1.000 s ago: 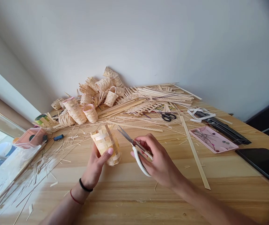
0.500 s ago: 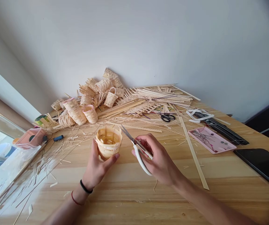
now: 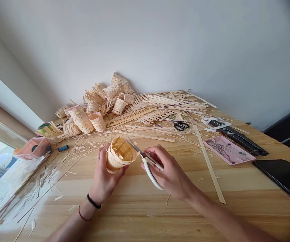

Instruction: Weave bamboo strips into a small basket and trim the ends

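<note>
My left hand (image 3: 107,174) is wrapped round a small woven basket (image 3: 118,161) of pale wood strips, held above the table. The basket tilts so that its open mouth faces up and to the right, showing the inside. In my right hand (image 3: 165,168) is a pair of scissors (image 3: 148,168) with white handles. Their blades point left and reach over the right side of the basket's rim. From this view I cannot tell whether the blades touch a strip. Fingers of both hands partly hide what they hold.
Woven baskets (image 3: 80,119) and loose wood strips (image 3: 175,102) are heaped along the wall. Black scissors (image 3: 181,126) lie in front of the heap. To the right are a pink tray (image 3: 229,150) with small items, a black utility knife (image 3: 241,136) and a dark phone (image 3: 282,179).
My left hand has turned the basket, tipping its mouth to the right. The scissors have shifted slightly left, and their blades now overlap the rim.
</note>
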Demonstrator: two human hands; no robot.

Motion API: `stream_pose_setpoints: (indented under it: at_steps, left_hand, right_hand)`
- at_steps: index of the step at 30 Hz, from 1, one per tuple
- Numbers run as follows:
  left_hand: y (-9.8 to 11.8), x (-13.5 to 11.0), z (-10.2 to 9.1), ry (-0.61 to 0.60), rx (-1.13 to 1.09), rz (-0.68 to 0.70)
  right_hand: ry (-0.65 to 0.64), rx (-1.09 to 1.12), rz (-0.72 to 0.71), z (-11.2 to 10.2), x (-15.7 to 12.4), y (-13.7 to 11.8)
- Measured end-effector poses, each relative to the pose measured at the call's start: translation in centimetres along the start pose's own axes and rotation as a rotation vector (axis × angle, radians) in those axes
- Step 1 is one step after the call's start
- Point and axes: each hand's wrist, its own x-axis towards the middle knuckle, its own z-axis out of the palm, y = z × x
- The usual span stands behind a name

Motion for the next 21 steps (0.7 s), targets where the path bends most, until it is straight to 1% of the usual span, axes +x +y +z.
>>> stream_pose_setpoints:
  at_steps: [7, 13, 18, 21]
  left_hand:
    - [-0.13, -0.04, 0.02, 0.008, 0.095, 0.119]
    - [0.12, -0.09, 0.06, 0.006, 0.097, 0.186]
    - [0.27, -0.05, 0.03, -0.01, 0.085, 0.207]
    - [0.25, -0.05, 0.06, 0.001, 0.092, 0.208]
  right_hand:
    - [-0.026, -0.015, -0.035, -0.03, -0.04, 0.04]
    - [-0.048, -0.033, -0.054, 0.16, 0.01, 0.43]
    - [-0.058, -0.037, -0.056, 0.15, -0.05, 0.65]
    - [-0.066, -0.052, -0.066, -0.07, -0.08, 0.57]
